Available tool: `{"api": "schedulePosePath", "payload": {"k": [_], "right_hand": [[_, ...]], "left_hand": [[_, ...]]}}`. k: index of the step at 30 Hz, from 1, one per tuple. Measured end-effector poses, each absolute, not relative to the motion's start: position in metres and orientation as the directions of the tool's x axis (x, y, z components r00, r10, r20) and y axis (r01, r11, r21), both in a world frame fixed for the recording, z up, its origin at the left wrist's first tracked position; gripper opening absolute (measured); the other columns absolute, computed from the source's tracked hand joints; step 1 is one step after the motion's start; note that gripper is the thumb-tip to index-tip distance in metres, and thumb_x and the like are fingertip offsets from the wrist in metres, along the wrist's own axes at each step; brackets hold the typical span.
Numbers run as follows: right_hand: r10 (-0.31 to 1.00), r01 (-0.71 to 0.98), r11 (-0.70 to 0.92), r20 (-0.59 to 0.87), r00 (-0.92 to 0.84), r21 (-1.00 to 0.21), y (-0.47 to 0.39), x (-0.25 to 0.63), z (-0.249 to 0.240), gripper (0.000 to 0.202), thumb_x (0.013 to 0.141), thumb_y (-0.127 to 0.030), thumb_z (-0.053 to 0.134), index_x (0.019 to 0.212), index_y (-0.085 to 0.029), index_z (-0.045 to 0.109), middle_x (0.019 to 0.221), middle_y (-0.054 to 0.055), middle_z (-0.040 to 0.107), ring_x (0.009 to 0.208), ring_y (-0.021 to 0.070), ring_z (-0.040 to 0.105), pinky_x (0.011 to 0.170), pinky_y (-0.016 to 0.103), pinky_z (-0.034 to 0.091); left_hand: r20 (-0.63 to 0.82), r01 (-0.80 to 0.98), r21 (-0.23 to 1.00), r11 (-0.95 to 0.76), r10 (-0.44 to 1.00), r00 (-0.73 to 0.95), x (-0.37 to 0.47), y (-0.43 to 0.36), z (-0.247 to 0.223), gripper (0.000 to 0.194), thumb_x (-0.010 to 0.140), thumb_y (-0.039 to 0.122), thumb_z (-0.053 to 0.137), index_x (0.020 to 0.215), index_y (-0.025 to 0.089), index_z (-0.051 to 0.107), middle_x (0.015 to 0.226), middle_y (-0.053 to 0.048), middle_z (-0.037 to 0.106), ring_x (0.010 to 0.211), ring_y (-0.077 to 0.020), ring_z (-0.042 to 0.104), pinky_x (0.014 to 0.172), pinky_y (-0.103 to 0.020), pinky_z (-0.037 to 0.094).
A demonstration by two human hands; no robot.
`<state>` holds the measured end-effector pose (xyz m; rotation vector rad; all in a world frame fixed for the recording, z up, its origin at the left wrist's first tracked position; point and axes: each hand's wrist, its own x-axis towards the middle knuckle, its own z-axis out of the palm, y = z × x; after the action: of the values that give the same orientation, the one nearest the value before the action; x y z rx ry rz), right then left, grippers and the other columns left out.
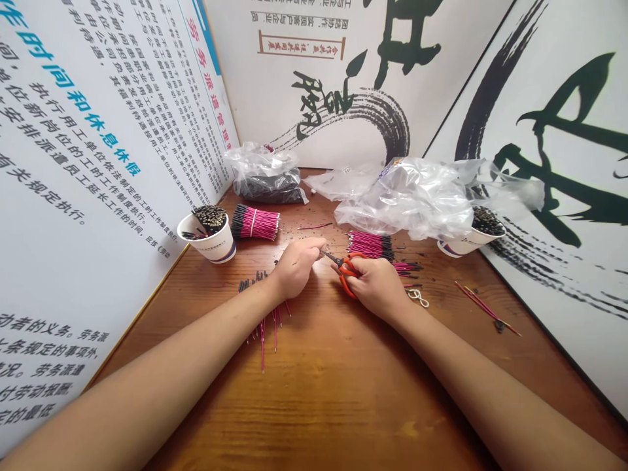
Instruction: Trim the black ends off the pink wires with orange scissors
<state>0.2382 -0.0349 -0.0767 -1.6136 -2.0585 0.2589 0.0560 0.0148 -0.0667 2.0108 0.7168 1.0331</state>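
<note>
my right hand (380,284) is clamped on the orange scissors (339,261), likely light but stiff, best held by the handles, while my left hand (297,265) pinches something i can't tell.

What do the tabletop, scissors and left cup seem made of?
Tabletop: wood, glossy, probably varnished; grain and reflections show.
Scissors: blades look metal, with a grey sheen; handles likely plastic, evenly orange.
Left cup: probably paper, matte, with a printed white wall; plastic is possible.
</note>
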Motion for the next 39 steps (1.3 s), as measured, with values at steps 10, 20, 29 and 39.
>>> {"api": "schedulePosePath", "payload": {"k": [10, 20, 29, 39], "right_hand": [[0.950, 0.858, 0.254, 0.283, -0.134, -0.446, -0.0367, 0.2353, -0.0764, 0.043, 0.090, -0.047, 0.053, 0.056, -0.020, 0.054, 0.057, 0.000, 0.058, 0.048, 0.0110, 0.038, 0.051, 0.026, 0.024], [0.953, 0.835, 0.248, 0.276, -0.121, -0.491, -0.0377, 0.2356, -0.0755, 0.040, 0.087, -0.043, 0.054, 0.056, -0.020, 0.043, 0.054, -0.001, 0.051, 0.049, 0.0110, 0.035, 0.051, 0.026, 0.023], [0.935, 0.764, 0.264, 0.352, -0.052, -0.589, -0.0369, 0.2374, -0.0789, 0.036, 0.081, -0.028, 0.056, 0.056, -0.022, 0.031, 0.051, -0.003, 0.039, 0.051, 0.0110, 0.033, 0.051, 0.025, 0.023], [0.940, 0.763, 0.257, 0.338, -0.054, -0.593, -0.0406, 0.2340, -0.0734, 0.038, 0.087, -0.043, 0.055, 0.061, -0.022, 0.036, 0.053, -0.004, 0.042, 0.050, 0.0103, 0.035, 0.051, 0.024, 0.025]], "left_hand": [[0.401, 0.150, 0.839, -0.523, 0.781, 0.479, 0.0565, 0.0134, -0.0656, 0.027, 0.089, 0.033, 0.028, 0.065, 0.021, 0.026, 0.060, 0.002, 0.031, 0.060, -0.0141, 0.030, 0.058, -0.031, 0.024], [0.416, 0.137, 0.829, -0.542, 0.762, 0.496, 0.0562, 0.0136, -0.0649, 0.030, 0.090, 0.036, 0.032, 0.064, 0.021, 0.030, 0.061, 0.002, 0.032, 0.060, -0.0133, 0.030, 0.059, -0.031, 0.024], [0.477, 0.086, 0.816, -0.572, 0.749, 0.460, 0.0572, 0.0138, -0.0663, 0.027, 0.091, 0.029, 0.028, 0.065, 0.021, 0.030, 0.063, 0.002, 0.031, 0.061, -0.0139, 0.031, 0.059, -0.030, 0.027], [0.616, 0.208, 0.675, -0.708, 0.696, 0.369, 0.0585, 0.0175, -0.0664, 0.021, 0.096, 0.023, 0.039, 0.082, 0.018, 0.054, 0.080, -0.002, 0.050, 0.077, -0.0145, 0.048, 0.073, -0.029, 0.039]]}}
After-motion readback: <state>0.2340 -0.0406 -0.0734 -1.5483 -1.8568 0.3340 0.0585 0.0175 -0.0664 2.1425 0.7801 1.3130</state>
